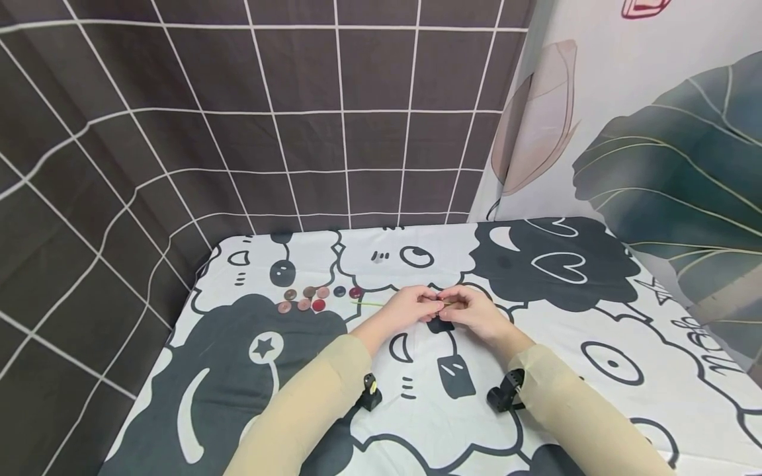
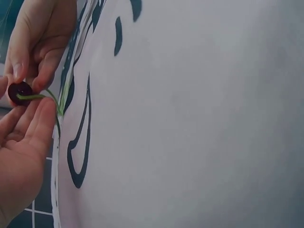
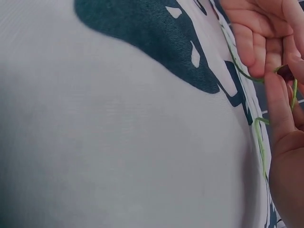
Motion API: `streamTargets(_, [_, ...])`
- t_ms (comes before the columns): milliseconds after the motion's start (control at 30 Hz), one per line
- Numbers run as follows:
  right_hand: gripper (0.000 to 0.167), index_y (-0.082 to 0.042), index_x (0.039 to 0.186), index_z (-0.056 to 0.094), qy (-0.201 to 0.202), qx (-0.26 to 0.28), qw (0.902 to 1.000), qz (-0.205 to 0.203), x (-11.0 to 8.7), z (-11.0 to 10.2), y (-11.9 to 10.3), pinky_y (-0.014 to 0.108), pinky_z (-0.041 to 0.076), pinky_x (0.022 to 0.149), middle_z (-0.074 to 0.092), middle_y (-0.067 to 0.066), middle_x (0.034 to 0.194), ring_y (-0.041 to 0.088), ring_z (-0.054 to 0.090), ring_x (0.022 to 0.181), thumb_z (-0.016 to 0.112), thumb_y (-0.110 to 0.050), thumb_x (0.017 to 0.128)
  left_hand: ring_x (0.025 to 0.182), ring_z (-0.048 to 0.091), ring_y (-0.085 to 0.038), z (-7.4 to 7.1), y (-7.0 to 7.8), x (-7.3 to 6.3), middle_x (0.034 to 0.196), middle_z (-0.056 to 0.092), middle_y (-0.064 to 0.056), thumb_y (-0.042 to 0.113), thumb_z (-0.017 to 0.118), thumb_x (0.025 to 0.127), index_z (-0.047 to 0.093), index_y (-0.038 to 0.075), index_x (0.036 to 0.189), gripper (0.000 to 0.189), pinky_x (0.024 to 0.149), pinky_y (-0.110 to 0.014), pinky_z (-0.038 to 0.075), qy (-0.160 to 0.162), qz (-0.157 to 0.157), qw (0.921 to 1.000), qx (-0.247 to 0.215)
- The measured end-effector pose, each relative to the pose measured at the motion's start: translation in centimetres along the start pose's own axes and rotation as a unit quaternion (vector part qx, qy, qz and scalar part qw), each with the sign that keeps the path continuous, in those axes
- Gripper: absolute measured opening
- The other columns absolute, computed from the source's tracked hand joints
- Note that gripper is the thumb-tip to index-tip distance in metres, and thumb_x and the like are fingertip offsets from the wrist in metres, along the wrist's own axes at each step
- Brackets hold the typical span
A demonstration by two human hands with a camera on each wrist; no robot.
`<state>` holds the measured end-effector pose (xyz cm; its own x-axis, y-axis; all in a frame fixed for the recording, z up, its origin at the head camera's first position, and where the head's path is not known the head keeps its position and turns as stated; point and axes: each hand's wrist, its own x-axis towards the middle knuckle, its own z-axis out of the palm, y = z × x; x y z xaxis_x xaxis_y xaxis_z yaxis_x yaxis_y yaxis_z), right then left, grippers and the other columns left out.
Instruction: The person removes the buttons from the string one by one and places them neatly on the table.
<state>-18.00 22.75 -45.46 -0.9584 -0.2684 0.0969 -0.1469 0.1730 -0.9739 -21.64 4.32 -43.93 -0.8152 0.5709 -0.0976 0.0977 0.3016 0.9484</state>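
Observation:
My left hand [image 1: 411,303] and right hand [image 1: 470,311] meet over the cloth in the head view. Between their fingertips sits a dark red button [image 2: 20,93], round and small, with a green string [image 2: 34,96] coming out of its face. In the left wrist view, my left thumb and fingers pinch it from below and the side. My right thumb and fingers grip its upper edge. One end of the string trails left past my left hand; another length hangs beside my right hand in the right wrist view. Fingers partly hide the button there.
Several round buttons [image 1: 304,304], pink, brown, red and dark grey, lie on the patterned cloth [image 1: 417,423] left of my hands. A grid-patterned curtain [image 1: 375,139] stands behind the table, and a leaf-print curtain [image 1: 673,152] hangs at the right.

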Motion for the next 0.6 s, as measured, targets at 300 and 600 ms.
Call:
streamTargets(300, [0.037, 0.013, 0.112, 0.053, 0.002, -0.013, 0.9999, 0.004, 0.2, 0.4, 0.0, 0.023, 0.052, 0.071, 0.067, 0.013, 0.094, 0.011, 0.065, 0.084, 0.069, 0.002, 0.080, 0.074, 0.064, -0.013, 0.0, -0.5, 0.2, 0.088, 0.066, -0.005, 0.016, 0.063, 0.090, 0.061, -0.001, 0.109, 0.026, 0.070, -0.025, 0.054, 0.006, -0.011, 0.9988, -0.048])
streamTargets(600, [0.038, 0.012, 0.116, 0.053, 0.013, -0.045, 0.9981, 0.040, 0.0, -0.3, -0.3, 0.023, 0.052, 0.075, 0.063, 0.027, 0.105, 0.015, 0.066, 0.086, 0.065, -0.001, 0.083, 0.076, 0.064, -0.016, -1.2, -0.7, 0.1, 0.089, 0.065, -0.008, 0.016, 0.064, 0.090, 0.061, -0.001, 0.111, 0.028, 0.071, -0.026, 0.053, 0.015, -0.021, 0.9986, -0.046])
